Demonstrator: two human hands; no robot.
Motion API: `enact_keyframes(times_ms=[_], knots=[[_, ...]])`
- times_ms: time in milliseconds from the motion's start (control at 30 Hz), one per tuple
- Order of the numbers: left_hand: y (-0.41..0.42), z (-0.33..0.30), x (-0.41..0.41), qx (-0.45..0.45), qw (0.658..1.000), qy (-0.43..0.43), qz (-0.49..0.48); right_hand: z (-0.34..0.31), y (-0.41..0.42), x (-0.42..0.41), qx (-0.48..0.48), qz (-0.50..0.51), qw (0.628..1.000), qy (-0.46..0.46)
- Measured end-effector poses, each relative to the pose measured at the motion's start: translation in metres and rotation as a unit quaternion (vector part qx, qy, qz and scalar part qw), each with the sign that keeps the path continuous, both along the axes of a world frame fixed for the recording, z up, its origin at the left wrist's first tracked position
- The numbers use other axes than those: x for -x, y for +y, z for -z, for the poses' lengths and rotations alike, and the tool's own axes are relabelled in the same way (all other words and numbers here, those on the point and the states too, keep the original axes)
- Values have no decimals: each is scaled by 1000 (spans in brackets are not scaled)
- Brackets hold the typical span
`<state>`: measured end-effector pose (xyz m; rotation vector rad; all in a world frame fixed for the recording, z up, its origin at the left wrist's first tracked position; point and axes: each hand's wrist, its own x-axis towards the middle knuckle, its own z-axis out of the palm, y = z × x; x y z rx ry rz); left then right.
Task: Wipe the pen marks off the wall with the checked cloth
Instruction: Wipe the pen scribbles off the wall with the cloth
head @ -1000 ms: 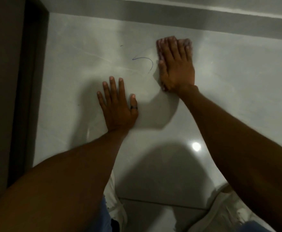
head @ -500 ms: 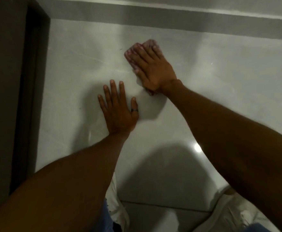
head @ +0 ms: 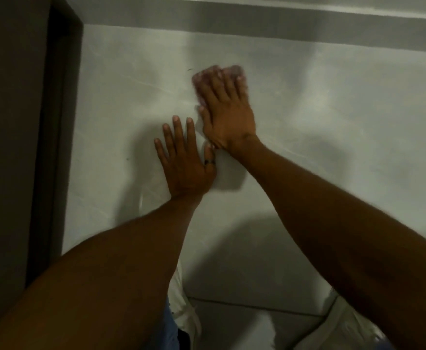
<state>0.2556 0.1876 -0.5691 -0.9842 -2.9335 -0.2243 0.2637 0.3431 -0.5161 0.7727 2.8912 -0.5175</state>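
Observation:
My right hand (head: 226, 113) presses a pinkish checked cloth (head: 234, 70) flat against the pale grey wall (head: 333, 122). The cloth is blurred and shows only around my fingertips. A tiny dark pen speck (head: 189, 69) sits just left of the cloth. The curved pen line seen earlier is hidden or gone under my hand. My left hand (head: 184, 160), with a dark ring on the thumb, lies flat on the wall below and left of my right hand, fingers spread, holding nothing.
A dark door frame (head: 55, 122) runs down the left edge of the wall. A grey band (head: 257, 24) crosses the top. Pale shoes (head: 184, 311) and a tile joint (head: 257, 305) show at the bottom.
My right hand slid the cloth left over the curved pen line, then back slightly right and down toward my left hand. The line is no longer visible. My left hand stayed put.

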Motion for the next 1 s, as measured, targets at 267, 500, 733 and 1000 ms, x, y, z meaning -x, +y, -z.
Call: enact_keyframes(times_ms=[267,500,733,1000], knots=[[0,-3,-1,10,1000,-13,1,10,-9,-73,-26,-106,993,46],[-1,-5,0,3,999,-35,-2,32,-62,-193,-12,-165,985,55],[-1,-2,-2,-4,1000,-20,-9,34,9,-185,-20,-237,970,59],[0,-15,4,49,995,-88,-4,-18,2,-139,175,164,971,-11]])
